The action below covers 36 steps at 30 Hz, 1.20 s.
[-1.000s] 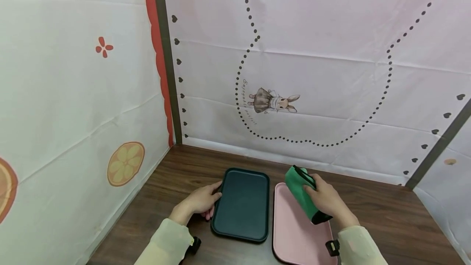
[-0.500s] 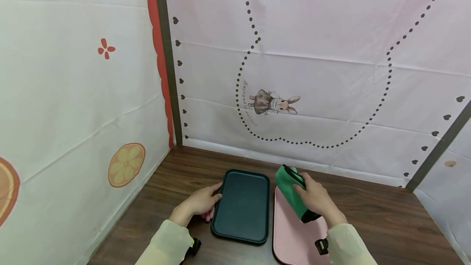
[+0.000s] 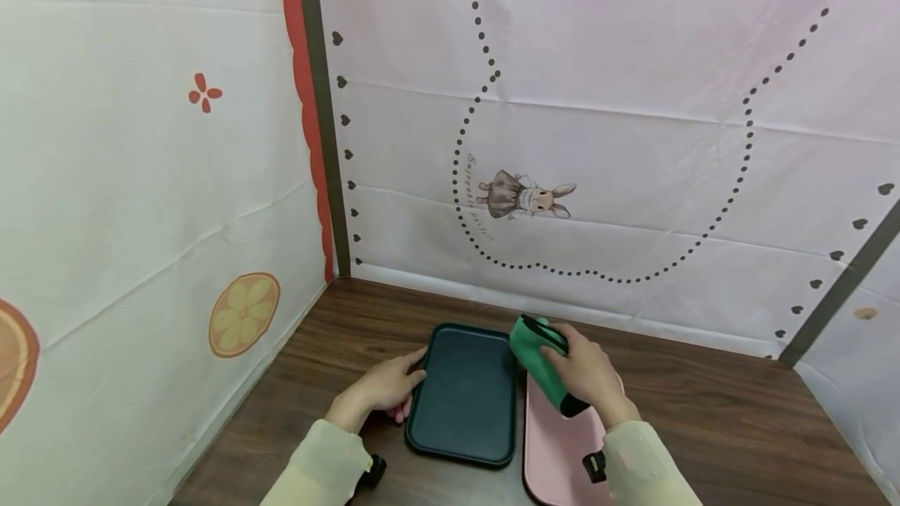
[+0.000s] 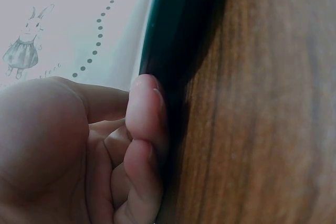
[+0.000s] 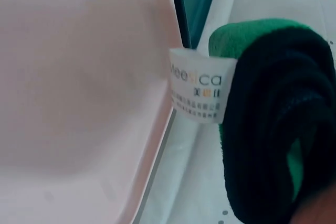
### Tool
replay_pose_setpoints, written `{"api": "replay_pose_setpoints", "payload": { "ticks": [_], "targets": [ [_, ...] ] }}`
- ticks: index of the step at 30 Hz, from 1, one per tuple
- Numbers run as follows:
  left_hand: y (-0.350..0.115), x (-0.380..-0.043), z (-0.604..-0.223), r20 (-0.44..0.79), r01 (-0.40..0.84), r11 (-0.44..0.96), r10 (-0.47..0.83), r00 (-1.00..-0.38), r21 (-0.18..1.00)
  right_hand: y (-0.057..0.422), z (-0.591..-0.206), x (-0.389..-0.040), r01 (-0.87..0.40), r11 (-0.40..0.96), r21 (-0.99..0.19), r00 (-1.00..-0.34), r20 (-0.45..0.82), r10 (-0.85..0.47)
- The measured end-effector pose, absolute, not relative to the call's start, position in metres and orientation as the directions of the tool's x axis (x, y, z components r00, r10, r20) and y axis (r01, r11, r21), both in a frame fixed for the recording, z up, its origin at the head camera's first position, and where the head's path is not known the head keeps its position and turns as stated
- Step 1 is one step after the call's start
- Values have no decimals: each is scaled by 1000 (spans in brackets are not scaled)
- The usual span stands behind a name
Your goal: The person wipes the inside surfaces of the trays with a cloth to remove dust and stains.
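My right hand grips a rolled green cloth with black edging. It holds the roll slantwise over the far part of the pink tray, its far end overlapping the right rim of the dark teal tray. In the right wrist view the roll's black end shows, with a white printed tag sticking out. My left hand holds the dark tray's left edge, thumb at the rim. Its curled fingers lie against the tray's outer side in the left wrist view.
Both trays lie side by side on a brown wood-grain table. White printed sheets stand as walls behind and at the left. Black wrist cameras sit by both sleeves.
My right hand has carried the rolled green cloth leftward from above the pink tray to the dark tray's right rim. The left hand and both trays have stayed in place.
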State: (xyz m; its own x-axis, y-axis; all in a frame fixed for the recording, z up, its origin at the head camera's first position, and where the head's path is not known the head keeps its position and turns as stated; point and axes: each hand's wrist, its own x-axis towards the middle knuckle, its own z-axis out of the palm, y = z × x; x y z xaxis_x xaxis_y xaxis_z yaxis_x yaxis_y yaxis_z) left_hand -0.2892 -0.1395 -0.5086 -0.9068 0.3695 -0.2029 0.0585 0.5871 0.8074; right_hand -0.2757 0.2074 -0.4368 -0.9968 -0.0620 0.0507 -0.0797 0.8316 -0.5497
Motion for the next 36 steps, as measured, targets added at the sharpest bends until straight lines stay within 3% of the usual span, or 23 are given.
{"api": "replay_pose_setpoints", "payload": {
  "ticks": [36],
  "targets": [
    [-140, -289, -507, -201, 62, 576, 382, -902, 815, 131, -462, -298, -41, 924, -379, -992, 128, 8]
  ]
}}
